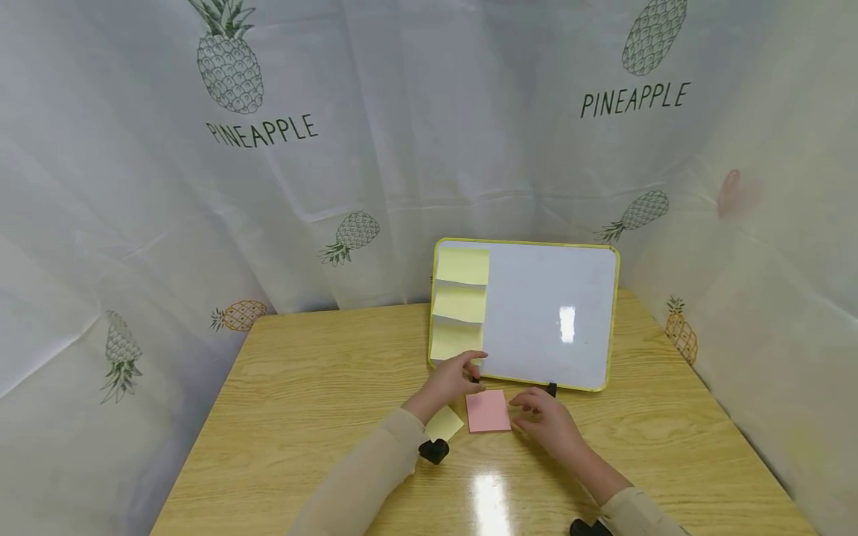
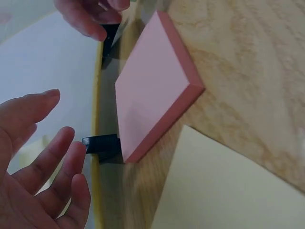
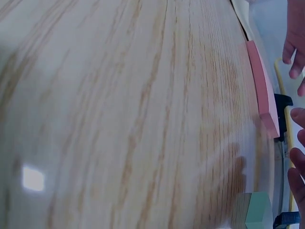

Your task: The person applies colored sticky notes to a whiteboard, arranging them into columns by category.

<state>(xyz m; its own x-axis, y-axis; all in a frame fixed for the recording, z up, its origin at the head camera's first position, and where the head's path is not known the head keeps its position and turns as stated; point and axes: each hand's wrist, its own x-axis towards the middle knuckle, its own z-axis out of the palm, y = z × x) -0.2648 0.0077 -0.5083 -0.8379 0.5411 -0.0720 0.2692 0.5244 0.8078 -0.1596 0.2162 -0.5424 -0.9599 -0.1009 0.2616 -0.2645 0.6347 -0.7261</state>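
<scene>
A pink sticky note pad [image 1: 488, 411] lies on the table between my two hands. My left hand [image 1: 456, 378] hovers at the whiteboard's lower left edge, fingers bent loosely and holding nothing in the left wrist view. Just right of the pad is my right hand [image 1: 546, 423], its fingers loosely bent around bare air. A yellow sticky note pad [image 1: 445, 424] lies partly hidden under my left wrist. Three yellow sticky notes [image 1: 463, 266] are stuck in a column on the left side of the whiteboard [image 1: 529, 298].
Black feet [image 1: 552, 389] prop up the leaning whiteboard. A green pad [image 3: 259, 210] shows near my right hand in the right wrist view. The wooden table [image 1: 322, 387] stretches to both sides, with a pineapple-print curtain [image 1: 415, 149] behind it.
</scene>
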